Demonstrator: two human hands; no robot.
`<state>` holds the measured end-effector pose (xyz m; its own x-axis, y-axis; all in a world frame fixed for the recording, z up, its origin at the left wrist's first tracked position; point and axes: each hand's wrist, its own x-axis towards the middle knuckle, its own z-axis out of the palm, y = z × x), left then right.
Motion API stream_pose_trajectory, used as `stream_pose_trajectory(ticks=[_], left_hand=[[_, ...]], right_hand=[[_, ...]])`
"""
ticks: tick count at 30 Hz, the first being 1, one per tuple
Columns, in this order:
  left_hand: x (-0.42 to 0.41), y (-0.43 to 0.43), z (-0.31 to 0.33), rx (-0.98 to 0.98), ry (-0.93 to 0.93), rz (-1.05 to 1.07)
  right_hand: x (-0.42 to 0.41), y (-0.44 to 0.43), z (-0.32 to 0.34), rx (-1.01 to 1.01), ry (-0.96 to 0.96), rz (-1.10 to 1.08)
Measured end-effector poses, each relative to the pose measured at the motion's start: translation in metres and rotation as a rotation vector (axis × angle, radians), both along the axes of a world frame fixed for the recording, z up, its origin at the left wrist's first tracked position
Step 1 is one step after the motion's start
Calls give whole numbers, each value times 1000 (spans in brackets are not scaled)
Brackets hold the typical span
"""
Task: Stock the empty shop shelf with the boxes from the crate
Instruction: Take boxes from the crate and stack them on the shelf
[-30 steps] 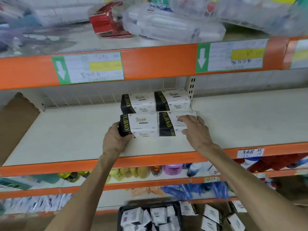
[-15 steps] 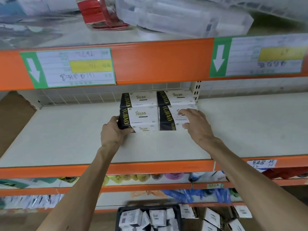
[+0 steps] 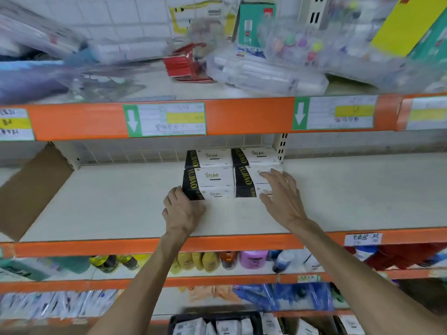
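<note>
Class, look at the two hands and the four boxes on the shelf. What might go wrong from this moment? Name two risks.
1. The right hand lies with spread fingers on the front right box. Pulling back carelessly might drag that box out of line.
2. The left hand touches only the near corner of the front left box. A push there may twist it askew on the shelf.

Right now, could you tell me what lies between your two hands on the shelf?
The front two boxes, side by side, between left hand and right hand; head view.
</note>
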<state>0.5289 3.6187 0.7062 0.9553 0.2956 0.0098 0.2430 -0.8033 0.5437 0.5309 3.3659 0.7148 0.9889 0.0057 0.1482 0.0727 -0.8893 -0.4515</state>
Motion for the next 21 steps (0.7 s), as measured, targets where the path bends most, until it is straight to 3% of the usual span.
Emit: stream_pose_trajectory(ticks=[4, 11, 21], left_hand=[[-42, 11, 7, 100, -98, -175], [-112, 26, -9, 126, -79, -473], [-199, 65, -87, -1, 179, -400]], right_hand=[[-47, 19, -6, -78, -12, 29], [-130, 76, -22, -112, -34, 16], [-226, 108, -89, -294, 207, 78]])
